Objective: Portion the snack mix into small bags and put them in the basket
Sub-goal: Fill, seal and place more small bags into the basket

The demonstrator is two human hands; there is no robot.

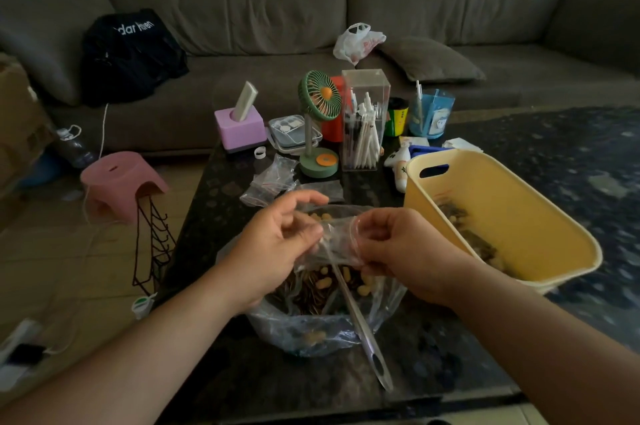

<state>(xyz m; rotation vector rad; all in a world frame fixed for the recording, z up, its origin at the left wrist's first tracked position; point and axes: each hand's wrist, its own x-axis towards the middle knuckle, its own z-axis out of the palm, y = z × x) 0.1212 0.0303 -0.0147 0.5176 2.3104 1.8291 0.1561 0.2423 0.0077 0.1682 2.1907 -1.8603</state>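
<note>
The head view looks down at a dark table [221,372] with both hands over a big plastic bag [311,331] full of snack mix [322,286] (seeds and yellow peanuts). The left hand [277,244] and the right hand [398,248] each pinch one side of a small clear bag [337,237] and hold it up just above the big bag. It looks like the person is pulling the small bag's mouth open so it can be filled. I can't tell if anything is inside it yet.

To do this step well, I think each hand should keep a firm pinch on its own side of the rim and pull gently apart, so the mouth stays wide. Keeping it right over the big bag is smart, because any dropped bits fall back in. A long clear scoop [360,320] rests with its bowl in the mix and its handle pointing toward the person, close enough to grab next.

Both arms reach in from the bottom corners and meet in the middle, fingers curled, thumbs on top of the bag's edge. The yellow basket [540,234] sits just to the right, tipped a bit, with some filled bags already inside. More empty small bags [273,178] lie farther back on the table.
</note>
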